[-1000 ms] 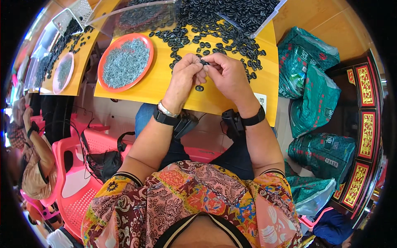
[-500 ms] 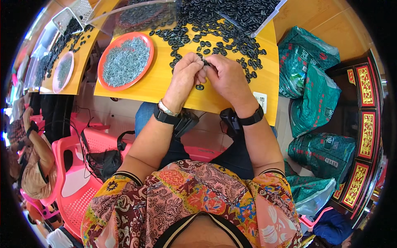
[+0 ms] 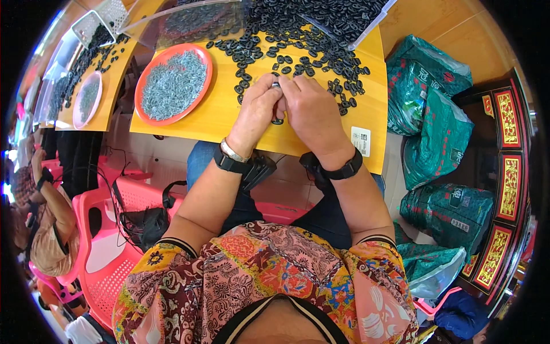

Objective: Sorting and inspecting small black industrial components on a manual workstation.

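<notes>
My left hand (image 3: pixel 259 109) is closed, pinching a small black oval plastic piece (image 3: pixel 276 85) at its fingertips. Pressed up against it, my right hand (image 3: pixel 312 112) has its fingers curled together; whatever sits in them is hidden by the knuckles. Another black oval piece (image 3: pixel 278 121) lies on the yellow table (image 3: pixel 229 123) just below the hands. Beyond them spreads a loose scatter of the same black oval pieces (image 3: pixel 286 60). To the left, a red round tray (image 3: pixel 141 97) holds a heap of small silvery metal parts (image 3: pixel 176 83).
Clear plastic bins (image 3: pixel 372 26) of black pieces stand at the far side. A white label (image 3: pixel 360 141) is on the table's right part. Green bags (image 3: pixel 438 137) stand on the right. A pink chair (image 3: pixel 109 252) and another person (image 3: pixel 54 229) are at the left.
My right hand has turned, its knuckles now facing up, and closed in against the left. The black oval piece now shows more plainly at the left fingertips.
</notes>
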The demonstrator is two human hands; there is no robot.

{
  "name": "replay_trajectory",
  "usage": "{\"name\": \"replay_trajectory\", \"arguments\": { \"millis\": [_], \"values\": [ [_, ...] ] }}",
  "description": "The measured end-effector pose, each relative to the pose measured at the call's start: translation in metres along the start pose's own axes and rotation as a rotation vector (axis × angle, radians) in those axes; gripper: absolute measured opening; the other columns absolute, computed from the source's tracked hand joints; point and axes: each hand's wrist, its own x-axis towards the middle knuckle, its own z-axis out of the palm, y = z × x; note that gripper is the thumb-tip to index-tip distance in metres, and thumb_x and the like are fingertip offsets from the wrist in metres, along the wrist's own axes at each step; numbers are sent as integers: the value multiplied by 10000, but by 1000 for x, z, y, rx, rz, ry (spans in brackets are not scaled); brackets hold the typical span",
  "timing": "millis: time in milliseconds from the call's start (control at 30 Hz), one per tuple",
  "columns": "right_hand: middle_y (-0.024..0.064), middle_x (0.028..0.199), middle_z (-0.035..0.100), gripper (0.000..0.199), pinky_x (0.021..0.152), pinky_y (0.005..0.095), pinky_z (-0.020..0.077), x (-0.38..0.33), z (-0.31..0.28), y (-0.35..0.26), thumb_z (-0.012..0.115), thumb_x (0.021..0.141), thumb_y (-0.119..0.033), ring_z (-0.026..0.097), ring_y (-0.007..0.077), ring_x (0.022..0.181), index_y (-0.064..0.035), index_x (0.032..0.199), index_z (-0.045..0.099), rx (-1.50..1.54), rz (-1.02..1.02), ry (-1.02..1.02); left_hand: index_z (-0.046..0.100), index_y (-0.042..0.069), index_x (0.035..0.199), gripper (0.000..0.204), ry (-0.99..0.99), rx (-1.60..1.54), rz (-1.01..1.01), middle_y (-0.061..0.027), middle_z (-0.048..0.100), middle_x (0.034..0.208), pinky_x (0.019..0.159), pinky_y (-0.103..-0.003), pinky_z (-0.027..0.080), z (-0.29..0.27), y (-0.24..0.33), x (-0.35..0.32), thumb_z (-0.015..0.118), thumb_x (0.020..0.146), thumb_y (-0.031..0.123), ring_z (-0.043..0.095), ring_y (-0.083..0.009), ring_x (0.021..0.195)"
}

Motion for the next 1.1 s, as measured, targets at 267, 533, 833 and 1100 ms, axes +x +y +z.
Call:
{"name": "replay_trajectory", "arguments": {
  "millis": [267, 533, 833, 1100],
  "values": [
    [102, 786, 573, 238, 642, 344, 500, -2, 3, 4, 588, 748, -38, 595, 263, 748, -23, 986, 593, 1, 30, -26, 500, -1, 796, 163, 32, 2, 128, -50, 521, 594, 446, -250, 388, 0, -9, 2, 440, 903, 107, 469, -106, 477],
    [118, 791, 573, 156, 643, 356, 498, -2, 3, 5, 566, 754, -18, 593, 276, 737, -26, 909, 580, -9, -4, -74, 502, 34, 755, 162, 79, 54, 134, -22, 506, 585, 444, -231, 359, -3, -4, 3, 474, 898, 104, 453, -92, 472],
    [106, 800, 637, 225, 600, 272, 479, 2, 5, 15, 566, 826, -8, 621, 184, 664, -55, 1038, 626, 481, 158, 35, 522, 55, 769, 139, -12, -302, 16, -66, 564, 641, 499, -219, 386, -13, 1, 6, 498, 890, 117, 506, -131, 516],
    [-21, 766, 615, 190, 592, 185, 452, 3, 1, 20, 570, 857, -8, 539, 39, 656, -16, 1032, 643, 945, 472, -152, 530, 12, 816, 134, -69, -473, -17, -94, 586, 674, 544, -243, 451, -14, 1, 5, 514, 882, 126, 561, -167, 564]
  ]
}}
